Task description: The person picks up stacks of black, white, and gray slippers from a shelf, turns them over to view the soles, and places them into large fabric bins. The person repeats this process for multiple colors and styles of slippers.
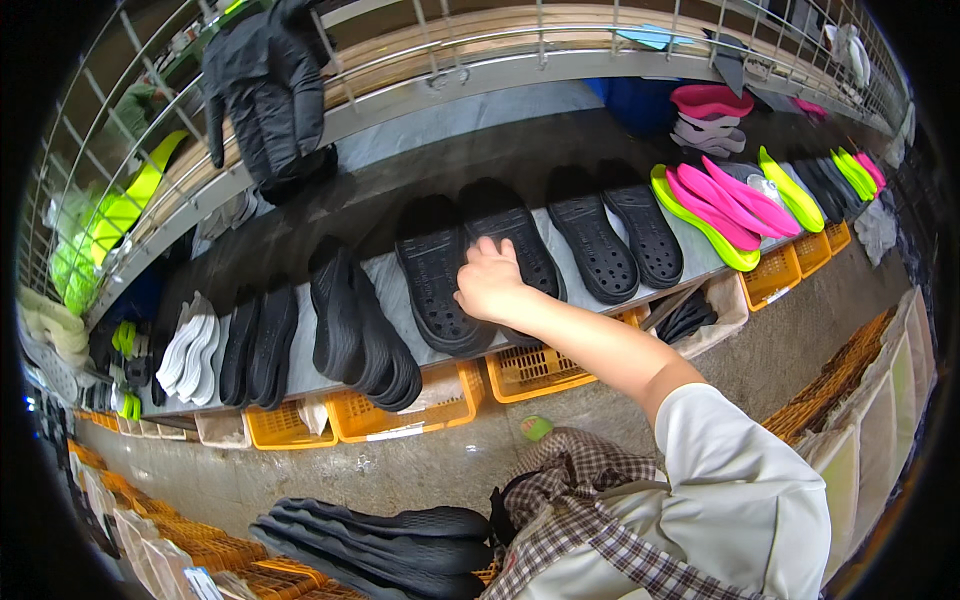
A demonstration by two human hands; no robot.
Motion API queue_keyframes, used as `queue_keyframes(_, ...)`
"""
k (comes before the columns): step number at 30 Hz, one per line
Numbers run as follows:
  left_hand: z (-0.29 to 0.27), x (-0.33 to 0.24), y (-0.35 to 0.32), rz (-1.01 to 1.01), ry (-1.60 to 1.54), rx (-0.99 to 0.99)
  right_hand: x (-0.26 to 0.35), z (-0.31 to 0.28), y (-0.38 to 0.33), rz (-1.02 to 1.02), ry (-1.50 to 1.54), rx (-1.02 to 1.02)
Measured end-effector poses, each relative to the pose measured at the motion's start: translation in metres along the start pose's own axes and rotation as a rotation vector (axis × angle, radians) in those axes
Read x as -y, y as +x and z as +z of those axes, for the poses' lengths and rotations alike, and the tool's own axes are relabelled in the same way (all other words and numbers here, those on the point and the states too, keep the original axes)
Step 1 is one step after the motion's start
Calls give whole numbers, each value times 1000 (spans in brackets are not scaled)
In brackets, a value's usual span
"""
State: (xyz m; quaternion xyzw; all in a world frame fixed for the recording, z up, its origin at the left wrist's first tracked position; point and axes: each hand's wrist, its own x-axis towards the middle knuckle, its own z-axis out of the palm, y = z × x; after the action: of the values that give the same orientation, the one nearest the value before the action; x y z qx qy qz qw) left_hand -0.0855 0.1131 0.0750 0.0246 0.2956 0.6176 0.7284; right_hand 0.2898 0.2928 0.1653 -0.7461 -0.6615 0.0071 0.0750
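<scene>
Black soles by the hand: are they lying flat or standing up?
Lying flat: the black soles rest on the bench, holed faces up, with the right hand over them.

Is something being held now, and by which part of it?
It cannot be told: the right hand lies over adjoining edges of two black soles, any grip hidden. The left hand is not in view.

matt foam-like blk soles [430, 285], smooth metal rail [480, 80], plast. crates [360, 415], rough concrete-look flr [440, 465], smooth cloth sleeve [740, 450]
</scene>
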Motion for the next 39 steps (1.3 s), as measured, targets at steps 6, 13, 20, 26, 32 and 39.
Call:
queue_keyframes(6,-5,-1,-3,-70,-93,20,-18,-2,-4,95,315,-115)
queue_keyframes(13,-28,-11,-21,-143,-305,104,-13,-37,-105,-144,1391,-218)
queue_keyframes(20,-31,-13,-37,-136,-346,171,83,-17,-155,-541,644,161)
queue_keyframes(26,-29,-29,-28,-85,-266,200,138,10,-191,-858,762,273)
queue_keyframes(32,-29,-34,-37,-52,-192,205,118,2,-157,-920,853,190)
queue_keyframes(39,-67,-5,-120,39,-214,56,-77,-17,-28,247,86,-217)
